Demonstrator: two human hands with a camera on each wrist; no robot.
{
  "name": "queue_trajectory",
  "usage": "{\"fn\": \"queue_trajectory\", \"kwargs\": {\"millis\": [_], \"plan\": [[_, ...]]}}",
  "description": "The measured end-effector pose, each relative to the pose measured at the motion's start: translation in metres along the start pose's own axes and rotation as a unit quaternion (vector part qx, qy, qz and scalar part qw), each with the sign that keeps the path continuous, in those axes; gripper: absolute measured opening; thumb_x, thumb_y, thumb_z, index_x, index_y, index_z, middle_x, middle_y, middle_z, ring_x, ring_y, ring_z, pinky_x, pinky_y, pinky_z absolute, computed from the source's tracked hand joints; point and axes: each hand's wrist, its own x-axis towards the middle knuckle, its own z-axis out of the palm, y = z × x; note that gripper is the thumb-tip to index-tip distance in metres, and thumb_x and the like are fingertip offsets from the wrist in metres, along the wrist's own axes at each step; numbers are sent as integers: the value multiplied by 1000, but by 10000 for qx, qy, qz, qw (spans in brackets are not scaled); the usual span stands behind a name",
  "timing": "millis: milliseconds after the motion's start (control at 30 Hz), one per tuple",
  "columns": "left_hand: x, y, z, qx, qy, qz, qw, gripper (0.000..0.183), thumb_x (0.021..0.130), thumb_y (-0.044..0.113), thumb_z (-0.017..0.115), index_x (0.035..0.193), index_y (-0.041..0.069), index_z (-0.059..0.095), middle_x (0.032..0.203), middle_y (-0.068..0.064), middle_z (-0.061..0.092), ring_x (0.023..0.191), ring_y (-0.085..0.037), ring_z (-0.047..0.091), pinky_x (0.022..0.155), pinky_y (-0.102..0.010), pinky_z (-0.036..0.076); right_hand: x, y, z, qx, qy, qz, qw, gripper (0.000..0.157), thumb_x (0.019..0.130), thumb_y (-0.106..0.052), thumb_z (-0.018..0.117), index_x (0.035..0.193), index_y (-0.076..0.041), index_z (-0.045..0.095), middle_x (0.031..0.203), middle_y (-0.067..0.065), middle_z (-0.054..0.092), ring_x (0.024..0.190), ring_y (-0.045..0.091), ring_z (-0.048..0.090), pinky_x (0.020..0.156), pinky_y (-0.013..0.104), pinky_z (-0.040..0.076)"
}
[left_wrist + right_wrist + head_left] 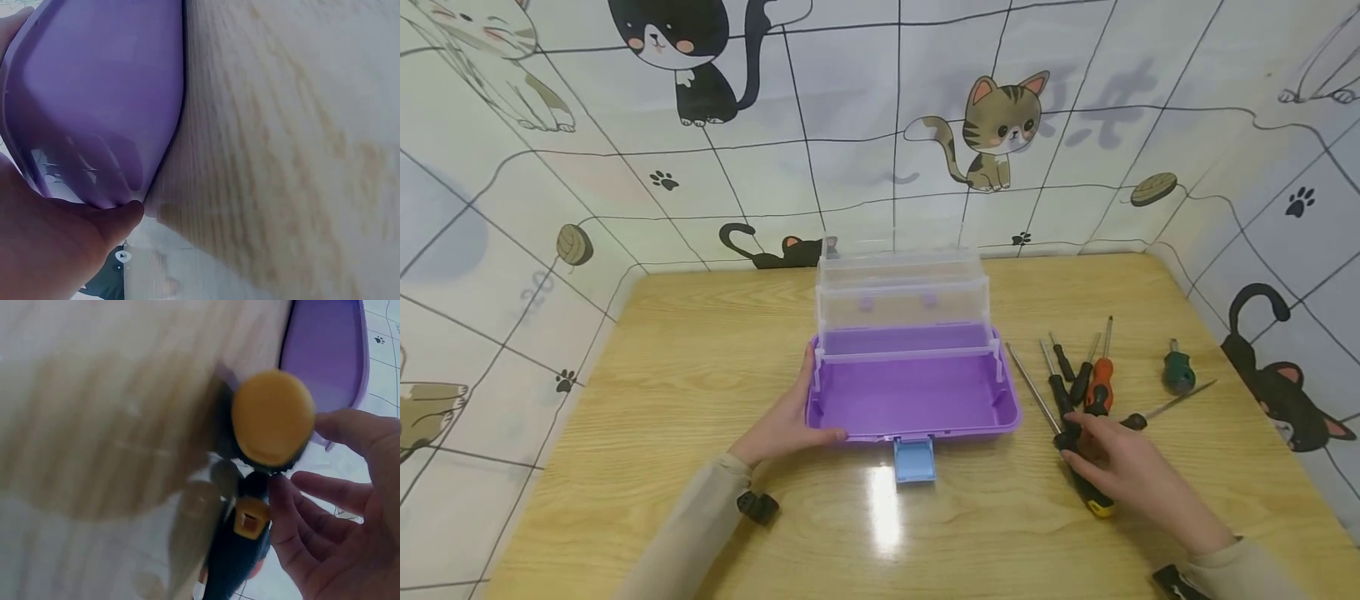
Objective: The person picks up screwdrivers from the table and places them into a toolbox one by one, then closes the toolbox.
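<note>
Wide tabletop (685, 358), then left hand (786, 421) clamped on the left end of the purple toolbox (910, 396), thumb at its front rim. Tight gap, then right hand (1131, 467) bent over a black-and-yellow screwdriver (1095, 493), fingertips around it, can't tell if pinching.

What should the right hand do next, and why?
Perhaps the right hand should close firmly round the yellow-ended screwdriver, because it is touching that one, and the purple box stands open nearby, held by the left hand.
</note>
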Motion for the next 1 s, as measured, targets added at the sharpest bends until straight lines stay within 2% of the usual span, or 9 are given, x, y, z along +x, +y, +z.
{"fn": "queue_trajectory", "kwargs": {"millis": [100,300,533,667,800,1000], "plan": [[-1,1,0,-35,-9,30,10000,140,66,24,90,150,35,-21,159,0,-13,144,-27,6,112,-49,13,-2,-4,2,48,-188,210,9996,51,74,-15,84,116,1,61,74,-9,52,58,0,43,48,22,40],[-1,2,0,-53,-10,41,10000,139,66,24,90,150,36,-21,159,0,-13,144,-29,6,112,-51,15,-4,-11,3,39,-780,942,9925,58,75,-23,83,120,2,58,72,-6,46,58,6,40,51,26,35],[-1,1,0,-138,8,10,9999,139,65,25,91,150,39,-19,159,4,-12,144,-27,9,111,-51,18,-2,-15,6,-11,-984,1382,9855,59,76,-24,82,123,1,57,75,-3,59,61,10,49,51,33,41],[-1,2,0,-247,19,58,9997,138,66,23,90,150,39,-19,159,4,-11,144,-28,11,110,-52,20,1,-18,9,23,-818,1523,9849,54,77,-21,80,122,0,59,81,2,65,65,12,55,53,35,45],[-2,3,0,-261,6,30,9997,138,66,20,90,150,38,-19,160,2,-11,143,-30,14,110,-52,21,6,-21,12,156,-508,1507,9872,53,76,-19,79,121,1,61,79,1,65,66,12,57,55,34,45],[0,2,-1,-225,-17,-34,9997,139,66,11,89,151,28,-19,159,-4,-13,144,-32,9,111,-52,15,18,-23,11,536,-4,1384,9889,48,75,-12,78,119,1,63,75,-3,61,61,10,56,53,28,43]]}}
